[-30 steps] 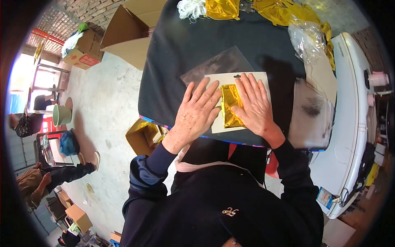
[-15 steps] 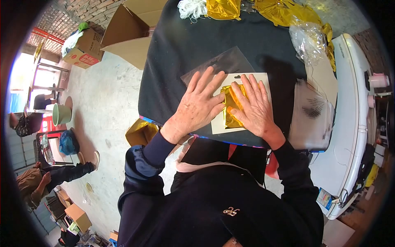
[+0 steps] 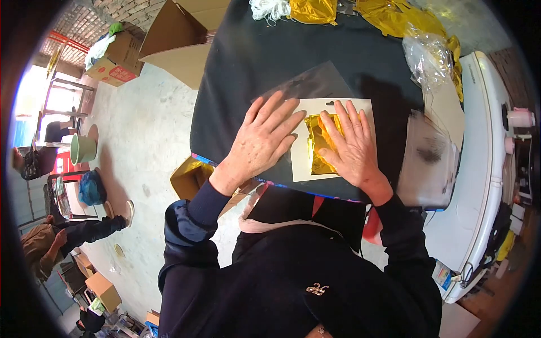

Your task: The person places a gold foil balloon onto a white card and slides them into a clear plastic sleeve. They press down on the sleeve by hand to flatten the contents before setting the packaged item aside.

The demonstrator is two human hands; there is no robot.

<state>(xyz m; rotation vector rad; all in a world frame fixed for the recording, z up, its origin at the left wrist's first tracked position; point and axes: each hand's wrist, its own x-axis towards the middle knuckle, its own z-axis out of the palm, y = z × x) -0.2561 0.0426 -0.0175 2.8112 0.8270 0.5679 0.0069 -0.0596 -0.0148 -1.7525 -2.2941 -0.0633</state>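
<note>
A folded piece of gold foil [image 3: 320, 160] lies on a white backing card [image 3: 301, 169] with a hang hole at its top edge. My right hand [image 3: 355, 149] rests flat over the right part of foil and card, fingers stretched out. At the card's left edge is my left hand [image 3: 262, 135], its fingers straight and slightly apart, holding nothing. Under the card's upper left, partly hidden, a clear plastic bag [image 3: 321, 79] lies flat on the black table cloth [image 3: 259, 50].
At the table's far edge are white string [image 3: 270, 8], gold foil pieces [image 3: 394, 19] and crumpled clear plastic [image 3: 427, 59]. Clear bags [image 3: 425, 160] lie at the right. A cardboard box [image 3: 189, 174] stands by the table's left edge. A person [image 3: 59, 242] sits at the far left.
My left hand has slid left, off the foil, baring more of the card's left side. My right hand stays on the foil and card.
</note>
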